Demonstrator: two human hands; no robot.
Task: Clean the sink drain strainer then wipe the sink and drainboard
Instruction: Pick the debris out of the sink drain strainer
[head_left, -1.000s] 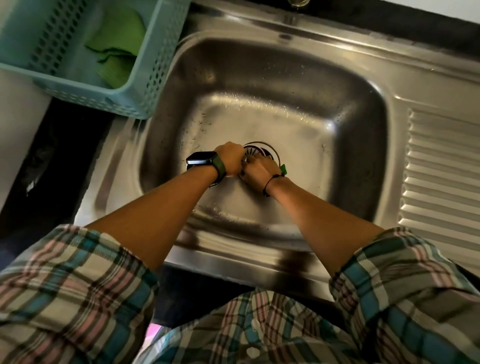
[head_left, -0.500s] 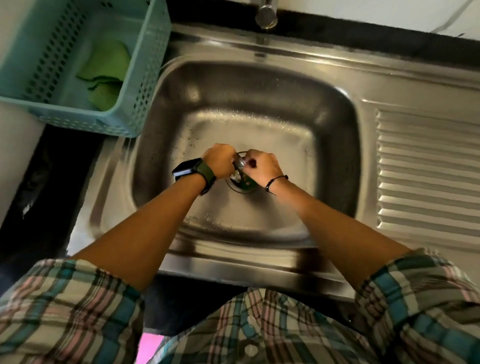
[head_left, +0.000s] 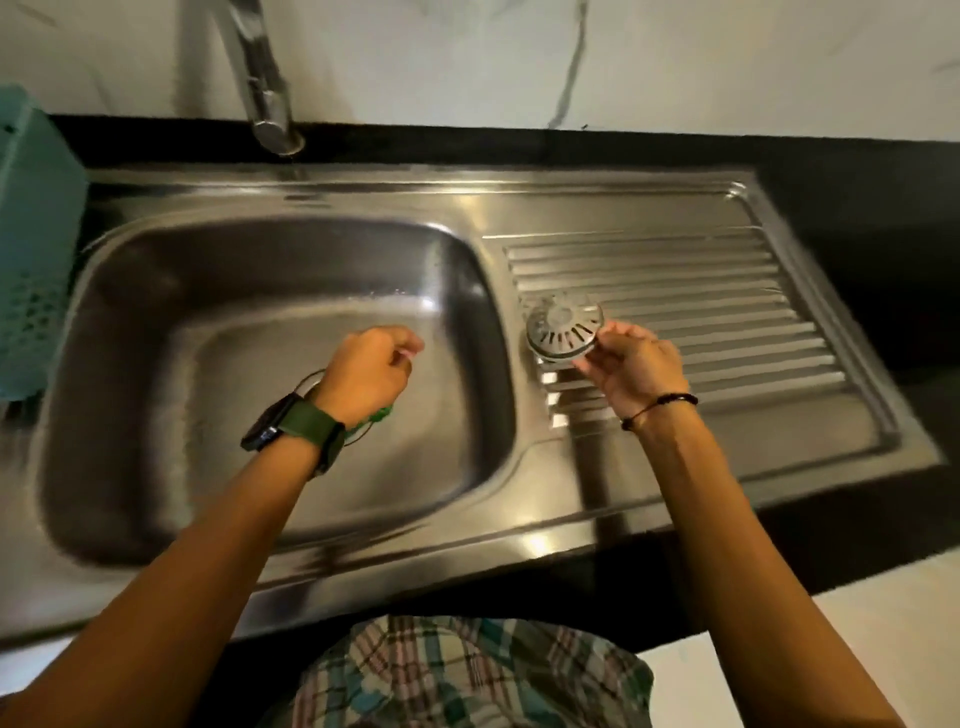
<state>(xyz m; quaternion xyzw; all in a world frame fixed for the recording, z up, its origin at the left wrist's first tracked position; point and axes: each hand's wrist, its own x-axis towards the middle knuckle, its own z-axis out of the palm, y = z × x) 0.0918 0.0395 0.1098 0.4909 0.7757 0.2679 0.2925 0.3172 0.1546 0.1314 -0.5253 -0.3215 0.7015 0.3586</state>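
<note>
Far left: teal basket (head_left: 31, 249), perforated wall, standing on counter beside sink (head_left: 156, 332), partly cut off by frame edge. Above, at back edge: metal tap (head_left: 262, 88), spout over rear rim of basin. Behind: pale wall w/ dark veining; black counter (head_left: 857, 171) round steel unit.

Centre-left: basin, stainless, wet sheen on floor. Drain opening (head_left: 311, 382) mostly hidden under left wrist; only part of ring visible. Small green item (head_left: 383, 414) at drain edge, below left hand; identity unclear.

Left hand (head_left: 371, 371): over basin, fingers curled into loose fist, nothing seen held. Dark watch w/ green strap (head_left: 296, 428) on wrist.

Centre-right: strainer (head_left: 563, 327), round, slotted metal, out of drain, over left end of drainboard (head_left: 727, 312) just beside basin rim. Touching ribs or just above – can't tell.

Right hand (head_left: 631, 366): fingertips pinching strainer's near edge; black cord bracelet (head_left: 660, 408) on wrist.

Right: ribbed drainboard, sloping tray w/ raised border. Bottom centre: plaid shirt (head_left: 457, 675).
</note>
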